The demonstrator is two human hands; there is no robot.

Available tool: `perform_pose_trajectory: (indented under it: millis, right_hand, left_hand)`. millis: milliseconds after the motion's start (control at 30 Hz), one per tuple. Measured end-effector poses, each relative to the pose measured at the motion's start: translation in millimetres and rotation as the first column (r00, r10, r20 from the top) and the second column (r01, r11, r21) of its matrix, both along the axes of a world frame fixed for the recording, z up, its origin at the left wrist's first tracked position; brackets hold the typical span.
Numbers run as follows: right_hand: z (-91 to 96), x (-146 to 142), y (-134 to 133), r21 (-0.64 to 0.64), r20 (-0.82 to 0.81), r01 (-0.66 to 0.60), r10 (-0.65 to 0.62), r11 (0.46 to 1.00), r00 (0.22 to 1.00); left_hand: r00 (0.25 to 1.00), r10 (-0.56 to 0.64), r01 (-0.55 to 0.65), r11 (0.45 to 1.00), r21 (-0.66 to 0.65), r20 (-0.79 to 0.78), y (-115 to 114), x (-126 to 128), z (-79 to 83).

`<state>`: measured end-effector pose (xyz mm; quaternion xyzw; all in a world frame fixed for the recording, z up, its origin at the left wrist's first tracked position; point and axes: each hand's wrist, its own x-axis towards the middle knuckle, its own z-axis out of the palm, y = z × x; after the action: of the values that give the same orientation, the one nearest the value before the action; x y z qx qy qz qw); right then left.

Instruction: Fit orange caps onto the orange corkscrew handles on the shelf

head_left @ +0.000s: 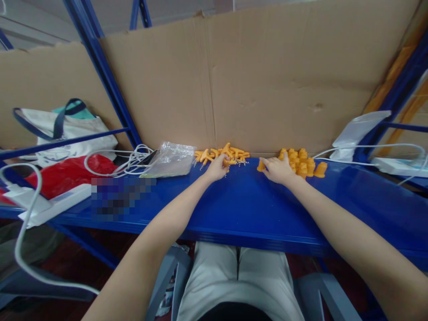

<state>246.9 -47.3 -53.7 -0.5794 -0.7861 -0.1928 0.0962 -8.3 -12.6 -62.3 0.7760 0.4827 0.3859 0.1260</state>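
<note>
At the back of the blue table, my left hand is at the front of a pile of orange corkscrews with metal spirals. Its fingers are closed on one corkscrew, whose spiral tip points down. My right hand is to the right, with thumb and finger closed around a small orange cup-shaped piece that stands on the table. Just beyond and beside that hand is a group of several similar orange pieces, partly hidden by the hand.
A clear plastic bag lies left of the corkscrews, beside coiled white cables. A power strip, red bag and cloth tote are farther left. Cardboard backs the blue table. Another power strip is at right.
</note>
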Motion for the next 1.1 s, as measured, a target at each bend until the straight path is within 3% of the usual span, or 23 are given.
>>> perform_pose_trajectory:
  millis: [267,400,533,767,1100]
  right_hand:
    - [-9.3,-15,-1,-0.105,-0.051,-0.118,0.113,0.987,0.992]
    - [-14.9,-15,4,-0.244,-0.097,-0.114,0.093,0.963,0.991]
    - [-12.5,-17,2,-0.291,-0.137,-0.112,0.075,0.950,0.988]
    - [-1.3,-23,-7,-0.275,-0.163,-0.069,0.024,0.959,0.986]
    - [-2.0,-11,-1,-0.121,-0.180,-0.075,0.052,0.990,0.982]
  left_hand:
    - [0.996,0.011,-0.016,0.999,-0.051,-0.091,-1,5,-3.8]
    - [0.991,0.053,-0.051,0.999,0.014,-0.122,-5,8,-1.4]
    - [0.981,0.119,-0.102,0.989,0.111,-0.155,-9,7,2.9]
    - [0.953,0.181,-0.148,0.978,0.146,-0.244,-16,4,10.8]
    - [0.919,0.178,-0.137,0.981,0.139,-0.351,-17,4,9.0]
